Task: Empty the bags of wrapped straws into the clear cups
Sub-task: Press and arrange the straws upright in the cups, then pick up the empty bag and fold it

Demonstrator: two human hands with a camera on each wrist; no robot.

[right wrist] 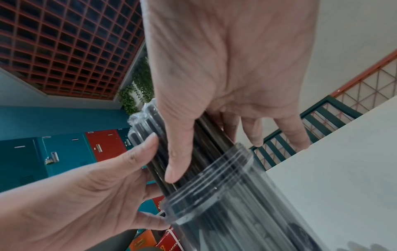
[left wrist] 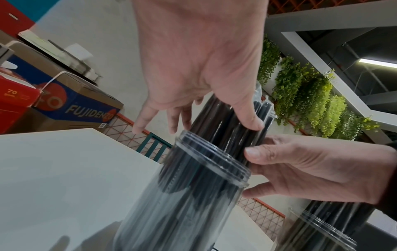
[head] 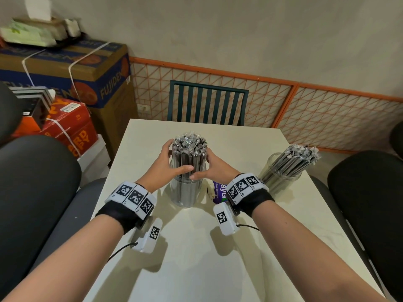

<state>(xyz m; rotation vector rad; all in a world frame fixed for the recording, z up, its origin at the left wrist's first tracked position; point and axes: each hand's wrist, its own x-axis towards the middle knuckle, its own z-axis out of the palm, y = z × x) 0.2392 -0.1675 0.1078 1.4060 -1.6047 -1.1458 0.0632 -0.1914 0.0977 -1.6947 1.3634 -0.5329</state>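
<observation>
Both hands' fingers [head: 169, 147] wrap the straw bundle [head: 188, 149].

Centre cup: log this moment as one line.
both hands: left hand and right hand cupping straw bundle | centre cup: full, upright | second cup: filled, right side

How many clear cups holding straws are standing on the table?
2. One clear cup stands mid-table between the left hand and right hand, which hold its straws. The other cup stands at the right edge.
</observation>
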